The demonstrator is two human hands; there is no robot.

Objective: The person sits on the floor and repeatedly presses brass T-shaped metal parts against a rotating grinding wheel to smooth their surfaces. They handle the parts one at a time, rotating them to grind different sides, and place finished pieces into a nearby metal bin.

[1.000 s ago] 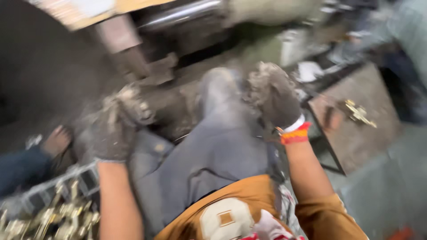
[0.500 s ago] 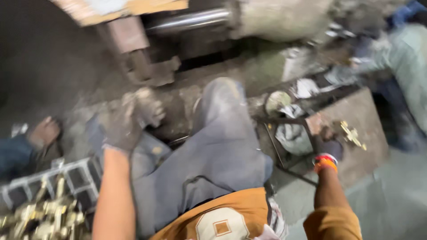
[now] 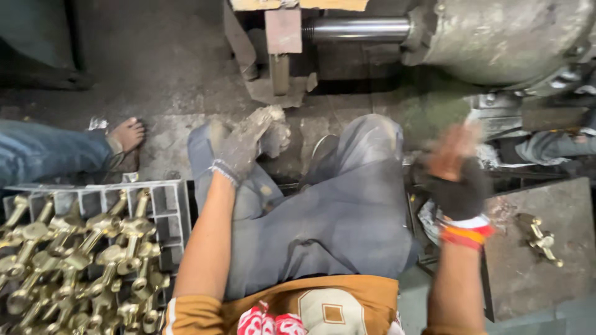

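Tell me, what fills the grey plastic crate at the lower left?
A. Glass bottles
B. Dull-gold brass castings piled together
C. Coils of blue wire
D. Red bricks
B: the grey plastic crate holds a heap of dull-gold brass castings, each with a rounded head on a stem, beside the person's left forearm.
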